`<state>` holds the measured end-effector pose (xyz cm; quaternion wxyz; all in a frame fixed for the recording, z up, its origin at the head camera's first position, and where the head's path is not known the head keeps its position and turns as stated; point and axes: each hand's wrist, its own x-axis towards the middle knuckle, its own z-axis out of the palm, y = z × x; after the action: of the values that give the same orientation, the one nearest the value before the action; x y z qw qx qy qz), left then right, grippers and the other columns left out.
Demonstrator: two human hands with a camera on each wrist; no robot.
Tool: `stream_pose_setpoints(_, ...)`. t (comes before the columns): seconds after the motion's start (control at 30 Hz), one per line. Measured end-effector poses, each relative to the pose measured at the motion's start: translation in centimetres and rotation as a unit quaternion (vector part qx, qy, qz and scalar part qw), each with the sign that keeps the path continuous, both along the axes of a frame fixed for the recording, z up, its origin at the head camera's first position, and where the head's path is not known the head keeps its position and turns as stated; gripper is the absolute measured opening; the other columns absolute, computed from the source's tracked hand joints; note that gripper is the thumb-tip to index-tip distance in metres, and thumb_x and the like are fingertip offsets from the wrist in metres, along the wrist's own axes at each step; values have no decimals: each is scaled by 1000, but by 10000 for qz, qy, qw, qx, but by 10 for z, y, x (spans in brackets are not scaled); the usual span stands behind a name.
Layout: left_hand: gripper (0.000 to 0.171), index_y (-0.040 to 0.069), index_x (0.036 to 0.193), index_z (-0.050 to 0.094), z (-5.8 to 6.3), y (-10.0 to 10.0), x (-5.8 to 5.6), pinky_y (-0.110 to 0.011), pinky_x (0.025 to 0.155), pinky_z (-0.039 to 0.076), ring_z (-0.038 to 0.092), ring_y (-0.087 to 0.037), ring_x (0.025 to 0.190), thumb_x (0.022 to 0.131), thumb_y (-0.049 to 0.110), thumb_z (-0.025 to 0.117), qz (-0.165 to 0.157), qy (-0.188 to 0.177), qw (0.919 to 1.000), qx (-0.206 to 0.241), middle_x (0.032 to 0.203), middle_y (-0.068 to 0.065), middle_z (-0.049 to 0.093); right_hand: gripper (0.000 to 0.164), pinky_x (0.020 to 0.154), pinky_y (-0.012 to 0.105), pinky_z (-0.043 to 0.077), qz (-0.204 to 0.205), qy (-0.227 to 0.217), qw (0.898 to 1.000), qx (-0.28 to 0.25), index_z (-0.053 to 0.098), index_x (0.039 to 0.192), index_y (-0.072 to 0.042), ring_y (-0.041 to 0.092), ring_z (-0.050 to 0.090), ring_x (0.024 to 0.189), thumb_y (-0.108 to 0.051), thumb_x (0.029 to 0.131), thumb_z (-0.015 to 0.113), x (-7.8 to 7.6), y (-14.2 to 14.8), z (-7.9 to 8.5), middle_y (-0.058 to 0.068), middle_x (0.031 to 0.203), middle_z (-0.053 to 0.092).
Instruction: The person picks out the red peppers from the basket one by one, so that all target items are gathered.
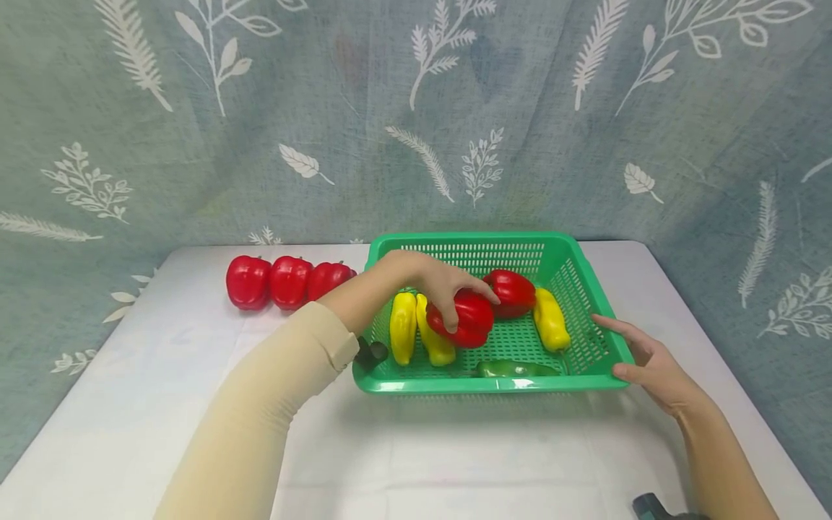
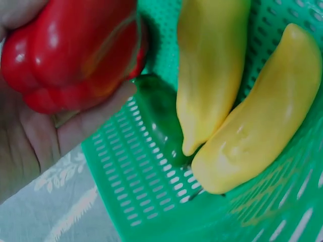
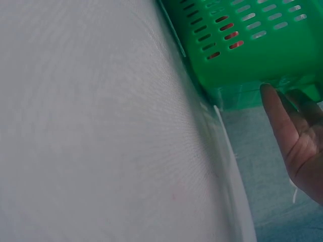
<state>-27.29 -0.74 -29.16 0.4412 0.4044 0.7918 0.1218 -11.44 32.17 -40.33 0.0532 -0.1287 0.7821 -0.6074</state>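
My left hand (image 1: 448, 285) reaches into the green basket (image 1: 429, 385) and grips a red bell pepper (image 1: 469, 321), thumb and fingers curled round its sides. Close up in the left wrist view, the same red bell pepper (image 2: 70, 55) sits in the palm. Another red bell pepper (image 1: 510, 294) lies just behind it. Two long yellow peppers (image 1: 404, 328) are at the basket's left, and one yellow pepper (image 1: 551, 321) at its right. A dark green pepper (image 1: 516, 368) lies along the near wall. With relaxed fingers, my right hand (image 1: 656, 368) touches the basket's right rim.
Three red bell peppers (image 1: 290, 282) stand in a row on the white table (image 1: 429, 462), left of the basket. A patterned curtain (image 1: 364, 130) hangs behind the table. A dark strap end (image 1: 650, 507) shows beside the right forearm.
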Motion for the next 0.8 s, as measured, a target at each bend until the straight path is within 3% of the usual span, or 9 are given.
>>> stream_pose_setpoints(0.17, 71, 27, 132, 44, 5, -11, -2, -31, 81, 54, 44, -21, 118, 70, 10, 76, 385, -145, 9974, 591, 129, 0, 47, 62, 91, 7, 34, -28, 16, 10000, 23, 37, 146, -15, -5, 30, 125, -12, 89, 62, 0, 0, 0, -19, 144, 32)
stream_pose_setpoints(0.4, 67, 26, 127, 39, 14, -24, 1, -32, 78, 55, 49, -21, 113, 72, 16, 76, 919, 210, 9853, 1422, 126, -1, 48, 62, 91, 8, 36, 31, 75, 10000, -31, 36, 146, -14, -5, 31, 124, -11, 89, 61, -1, 1, -2, -19, 144, 32)
stream_pose_setpoints(0.63, 69, 19, 132, 35, 22, -43, 9, -33, 81, 55, 54, -21, 109, 74, 18, 74, 1562, 718, 9527, 2507, 125, -3, 50, 62, 91, 8, 35, 25, 100, 9999, 9, 36, 146, -14, -5, 29, 125, -12, 89, 62, -1, 0, -2, -19, 144, 32)
stream_pose_setpoints(0.8, 72, 17, 134, 35, 21, -53, 14, -34, 81, 55, 57, -22, 106, 74, 18, 76, 2092, 1122, 9269, 2907, 124, -4, 51, 61, 91, 7, 32, 35, 115, 9999, -58, 37, 145, -13, -3, 26, 129, -11, 89, 61, 0, 1, -3, -17, 145, 33)
